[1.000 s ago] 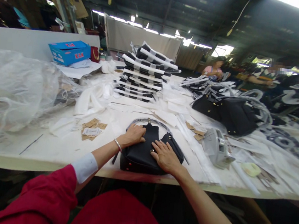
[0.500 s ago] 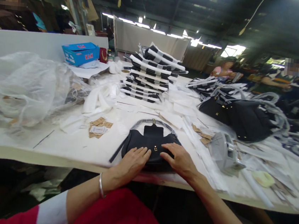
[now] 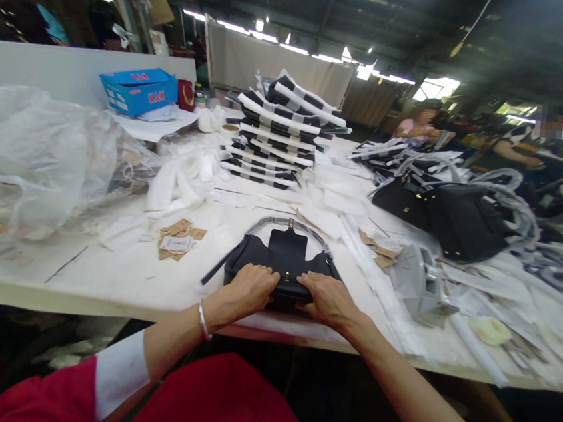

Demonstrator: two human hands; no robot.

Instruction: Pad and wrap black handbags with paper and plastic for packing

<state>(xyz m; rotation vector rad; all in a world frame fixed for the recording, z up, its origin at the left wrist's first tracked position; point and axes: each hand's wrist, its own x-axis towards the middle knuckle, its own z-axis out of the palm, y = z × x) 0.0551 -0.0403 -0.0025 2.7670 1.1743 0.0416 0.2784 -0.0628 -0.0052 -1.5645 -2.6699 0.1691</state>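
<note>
Having slid back from the flap, the left hand (image 3: pixel 250 288) and right hand (image 3: pixel 328 300) are now curling their fingers around the near edge of the black handbag (image 3: pixel 284 255), which is lying flat at the front of the white table (image 3: pixel 103 279).

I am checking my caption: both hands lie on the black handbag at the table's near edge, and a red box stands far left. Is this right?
No: the head view shows the box is blue, not red. The left hand and the right hand do lie on the black handbag at the near edge of the table, and the box stands far left.
</note>
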